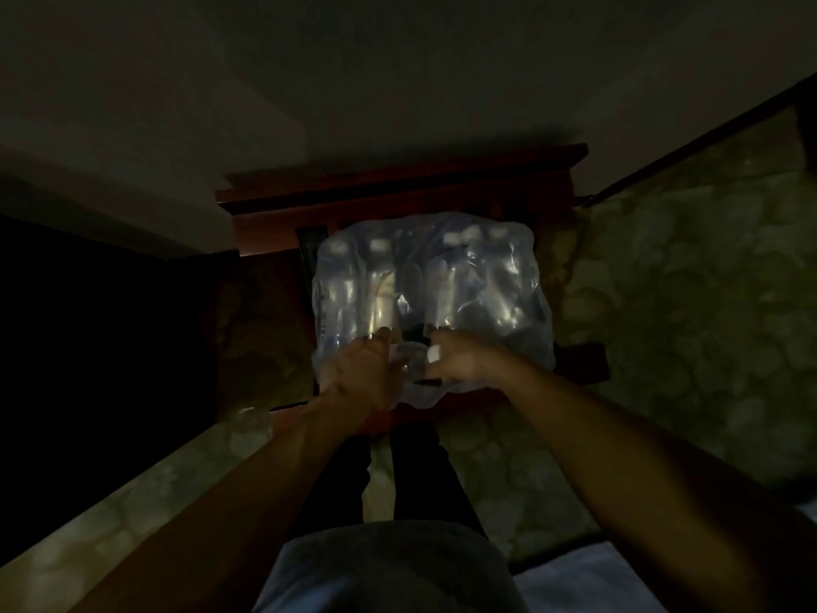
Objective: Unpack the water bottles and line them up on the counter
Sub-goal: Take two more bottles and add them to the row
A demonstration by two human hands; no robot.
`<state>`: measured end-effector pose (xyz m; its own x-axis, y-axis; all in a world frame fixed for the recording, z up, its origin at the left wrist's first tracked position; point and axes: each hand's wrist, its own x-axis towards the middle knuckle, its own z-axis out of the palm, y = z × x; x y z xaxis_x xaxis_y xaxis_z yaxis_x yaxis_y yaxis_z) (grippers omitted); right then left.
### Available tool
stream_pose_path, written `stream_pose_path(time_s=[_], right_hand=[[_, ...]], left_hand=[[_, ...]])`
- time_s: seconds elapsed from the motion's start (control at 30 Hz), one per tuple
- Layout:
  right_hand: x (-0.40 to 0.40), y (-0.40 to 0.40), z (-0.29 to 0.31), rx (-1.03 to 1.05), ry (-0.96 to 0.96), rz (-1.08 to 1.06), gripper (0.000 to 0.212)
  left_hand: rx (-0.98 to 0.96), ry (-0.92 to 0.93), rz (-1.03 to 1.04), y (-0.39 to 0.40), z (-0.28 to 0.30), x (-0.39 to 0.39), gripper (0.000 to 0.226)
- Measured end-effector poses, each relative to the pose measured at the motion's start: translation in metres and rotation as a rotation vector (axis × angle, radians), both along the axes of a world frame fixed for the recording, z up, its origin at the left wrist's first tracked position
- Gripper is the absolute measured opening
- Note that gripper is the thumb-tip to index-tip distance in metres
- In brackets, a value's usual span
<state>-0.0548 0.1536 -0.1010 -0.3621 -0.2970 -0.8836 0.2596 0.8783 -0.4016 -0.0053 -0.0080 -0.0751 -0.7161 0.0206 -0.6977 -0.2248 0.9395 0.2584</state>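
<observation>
I see the pack of water bottles (pixel 431 298) lying wrapped on the dark wood tabletop (pixel 398 179), bottles pointing away from me, caps at the far end. My left hand (pixel 358 369) and right hand (pixel 460 360) both sit at the near edge, about equally close. Each grip looks curled into the plastic wrap (pixel 537 342), seemingly pulling apart; blur hides the fingertips.

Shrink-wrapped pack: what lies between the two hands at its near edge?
In the head view, between the left hand and right hand shows only the pack itself: crumpled clear wrap and a dark gap in it. Too dim to tell more.
</observation>
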Motion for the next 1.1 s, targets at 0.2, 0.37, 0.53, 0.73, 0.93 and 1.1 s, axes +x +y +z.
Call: stream_pose_path(time_s=[0.2,0.37,0.53,0.73,0.93,1.1], right_hand=[[-0.002,-0.020,0.035,0.016,0.191,0.129,0.028],[-0.012,-0.013,0.069,0.069,0.408,0.213,0.043],[-0.035,0.004,0.092,-0.176,0.142,-0.079,0.041],[-0.028,-0.012,0.046,-0.226,-0.097,-0.629,0.030],[0.010,-0.033,-0.039,0.212,0.140,-0.580,0.021],[0.005,-0.038,-0.075,0.315,0.267,-0.521,0.043]], left_hand=[[-0.106,0.079,-0.187,0.013,0.002,0.000,0.053],[0.020,0.147,-0.069,0.007,-0.007,0.012,0.063],[0.312,0.313,0.204,-0.005,-0.012,0.015,0.063],[0.794,0.074,0.852,-0.004,0.000,0.011,0.039],[0.966,0.122,1.074,-0.010,0.021,0.008,0.037],[1.024,0.049,1.089,-0.026,0.022,0.016,0.030]])
